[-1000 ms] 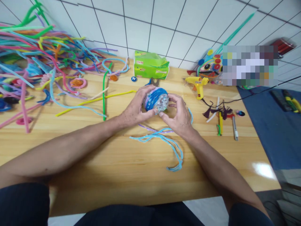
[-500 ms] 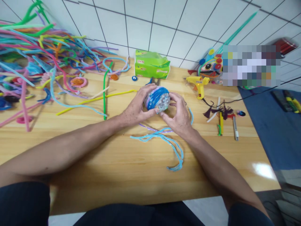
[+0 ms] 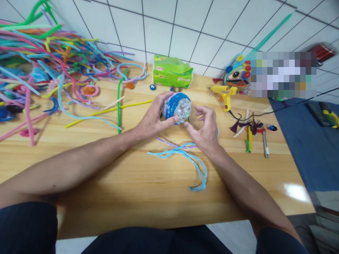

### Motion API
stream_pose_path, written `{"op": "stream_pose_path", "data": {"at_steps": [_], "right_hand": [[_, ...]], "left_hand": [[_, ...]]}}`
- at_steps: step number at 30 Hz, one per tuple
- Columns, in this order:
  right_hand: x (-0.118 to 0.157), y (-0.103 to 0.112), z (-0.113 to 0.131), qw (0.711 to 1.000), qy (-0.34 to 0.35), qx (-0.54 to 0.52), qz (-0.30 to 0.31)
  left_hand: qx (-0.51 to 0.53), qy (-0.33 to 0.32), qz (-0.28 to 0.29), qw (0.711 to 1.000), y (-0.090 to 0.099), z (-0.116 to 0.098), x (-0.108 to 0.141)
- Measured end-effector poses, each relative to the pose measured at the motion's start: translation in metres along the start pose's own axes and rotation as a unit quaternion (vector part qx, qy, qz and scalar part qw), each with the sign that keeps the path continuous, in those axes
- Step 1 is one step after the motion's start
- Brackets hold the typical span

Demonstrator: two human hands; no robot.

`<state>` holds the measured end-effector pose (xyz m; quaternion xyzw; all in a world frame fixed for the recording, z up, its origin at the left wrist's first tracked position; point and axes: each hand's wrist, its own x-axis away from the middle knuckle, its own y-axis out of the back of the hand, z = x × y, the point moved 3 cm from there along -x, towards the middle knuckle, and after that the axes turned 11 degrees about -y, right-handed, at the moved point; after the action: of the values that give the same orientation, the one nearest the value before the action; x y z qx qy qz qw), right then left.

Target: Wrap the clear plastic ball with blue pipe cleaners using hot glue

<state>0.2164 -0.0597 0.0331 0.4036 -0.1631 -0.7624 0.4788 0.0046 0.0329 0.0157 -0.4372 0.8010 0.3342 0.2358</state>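
A round ball-like piece point(image 3: 177, 107), wrapped in blue and some purple pipe cleaner with a silvery, glittering end, is held above the table. My left hand point(image 3: 156, 116) grips it from the left, thumb across its lower front. Just off its right side is my right hand point(image 3: 205, 128), fingers curved and apart, with nothing visible in it. The thumb tip of that hand is close to the ball's lower edge. Light blue pipe cleaners point(image 3: 182, 152) lie on the table below the hands, with a purple one point(image 3: 169, 142) beside them. Behind the ball, pliers are mostly hidden.
A heap of coloured pipe cleaners point(image 3: 53, 53) covers the table's left. At the back stands a green tissue pack point(image 3: 172, 72). To the right are a yellow glue gun point(image 3: 225, 95) with a cord, dark tassels point(image 3: 250, 123) and a utility knife point(image 3: 266, 144).
My right hand has come off the ball and moved slightly right, fingers opening. The ball has turned, its silvery end now facing me more. My left hand still holds it.
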Motion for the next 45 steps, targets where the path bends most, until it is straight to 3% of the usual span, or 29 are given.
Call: {"op": "stream_pose_path", "data": {"at_steps": [4, 9, 14, 17, 20, 23, 28, 32, 35, 39, 42, 45], "right_hand": [[-0.002, 0.004, 0.004, 0.999, -0.023, 0.023, 0.022], [-0.001, 0.001, 0.01, 0.998, -0.016, 0.016, 0.051], [-0.003, 0.001, 0.017, 0.987, -0.106, -0.052, 0.11], [-0.003, -0.003, 0.018, 0.956, -0.186, -0.143, 0.177], [-0.003, -0.009, 0.016, 0.9, -0.267, -0.243, 0.243], [-0.003, -0.011, 0.014, 0.863, -0.318, -0.293, 0.262], [-0.001, -0.009, 0.02, 0.837, -0.356, -0.296, 0.293], [-0.003, 0.002, 0.034, 0.845, -0.308, -0.296, 0.321], [-0.012, 0.02, 0.037, 0.88, -0.264, -0.273, 0.285], [-0.032, 0.06, 0.029, 0.936, -0.203, -0.263, 0.12], [-0.045, 0.088, 0.021, 0.949, -0.154, -0.273, 0.021], [-0.052, 0.102, 0.015, 0.951, -0.129, -0.278, -0.047]], "left_hand": [[0.034, 0.03, -0.018, 0.999, -0.001, 0.007, 0.001], [0.056, -0.003, -0.057, 0.997, 0.0, 0.007, -0.001], [0.114, -0.034, -0.099, 0.988, 0.001, 0.005, -0.003], [0.136, -0.044, -0.1, 0.985, 0.001, 0.002, -0.004], [0.147, -0.044, -0.091, 0.984, 0.0, -0.001, -0.004], [0.145, -0.045, -0.083, 0.985, 0.0, -0.005, -0.003], [0.115, -0.047, -0.071, 0.99, 0.0, -0.009, -0.002], [0.066, -0.032, -0.075, 0.995, 0.002, -0.007, -0.003], [0.031, -0.025, -0.074, 0.996, 0.003, -0.003, -0.003], [0.015, -0.018, -0.058, 0.998, 0.001, 0.0, -0.002], [0.002, -0.02, -0.037, 0.999, 0.0, -0.001, 0.0], [-0.034, -0.047, -0.011, 0.998, 0.0, -0.004, 0.0]]}}
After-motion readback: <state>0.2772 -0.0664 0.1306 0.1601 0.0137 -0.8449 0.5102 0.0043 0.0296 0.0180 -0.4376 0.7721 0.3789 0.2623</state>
